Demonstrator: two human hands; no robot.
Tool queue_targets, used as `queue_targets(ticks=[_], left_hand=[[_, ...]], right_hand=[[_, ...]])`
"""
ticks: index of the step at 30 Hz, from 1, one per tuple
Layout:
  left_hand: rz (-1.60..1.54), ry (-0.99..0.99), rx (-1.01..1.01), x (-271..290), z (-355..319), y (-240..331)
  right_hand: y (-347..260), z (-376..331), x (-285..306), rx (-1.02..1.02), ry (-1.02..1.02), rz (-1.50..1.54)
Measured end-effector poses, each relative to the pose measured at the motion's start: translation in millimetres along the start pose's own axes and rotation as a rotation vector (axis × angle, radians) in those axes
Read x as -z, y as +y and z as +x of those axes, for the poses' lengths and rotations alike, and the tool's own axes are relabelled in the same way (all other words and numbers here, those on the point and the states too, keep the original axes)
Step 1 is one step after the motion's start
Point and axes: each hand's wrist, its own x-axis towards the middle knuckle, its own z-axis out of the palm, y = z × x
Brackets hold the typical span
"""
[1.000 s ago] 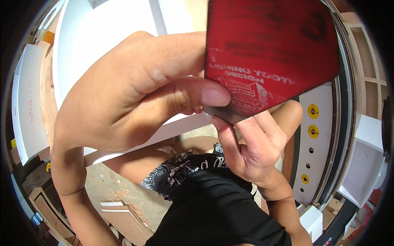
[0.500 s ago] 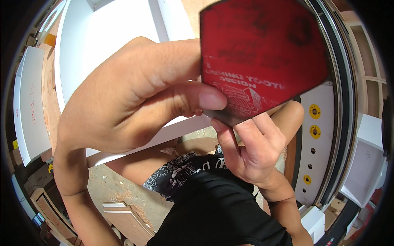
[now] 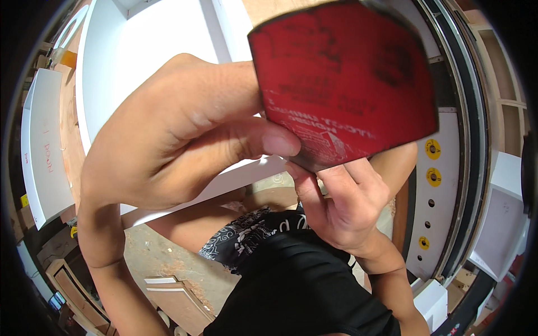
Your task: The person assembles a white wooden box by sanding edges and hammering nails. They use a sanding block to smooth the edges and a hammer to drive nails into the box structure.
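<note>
High in the head view, here's the red plate (image 3: 347,84), upper edge reaching the view's top, white box (image 3: 159,36) beyond at left, open room between left forearm (image 3: 115,291) and black shirt (image 3: 274,280)! Left hand (image 3: 174,134): narrow grip, pinching the plate near its lower-left corner. Right hand (image 3: 350,207): fingers bent at the bottom edge; whether they hold it, I cannot tell.

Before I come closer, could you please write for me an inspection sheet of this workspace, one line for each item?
Surface: large white open box, brightly lit, beyond the left hand.
Job's things: red many-sided plate, held up, printed and dark-marked.
Clutter: wooden boards and reddish-brown debris on the floor.
Hands: left hand grips the plate, thumb in front; right hand at its lower corner, grip unclear.
Cables: nothing seen clearly.
Surroundings: white panel with yellow round stickers, right side.
</note>
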Motion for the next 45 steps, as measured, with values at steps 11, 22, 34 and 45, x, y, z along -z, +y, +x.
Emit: queue_targets(ticks=[11, 22, 34, 45], left_hand=[[0.279, -0.160, 0.115, 0.2, 14.0, 32.3], [0.325, 0.038, 0.165, -18.0, 11.3, 29.4], [0.137, -0.081, 0.222, 2.7, 10.2, 25.1], [0.321, 0.019, 0.181, -24.4, 17.9, 39.8]], right_hand=[[0.9, -16.3, 3.6, -0.186, -0.032, 0.124], [19.6, -21.4, 2.8, -0.113, -0.071, 0.320], [27.1, -18.7, -3.0, -0.086, -0.034, 0.383], [21.0, -13.1, 6.7, -0.064, -0.106, 0.255]])
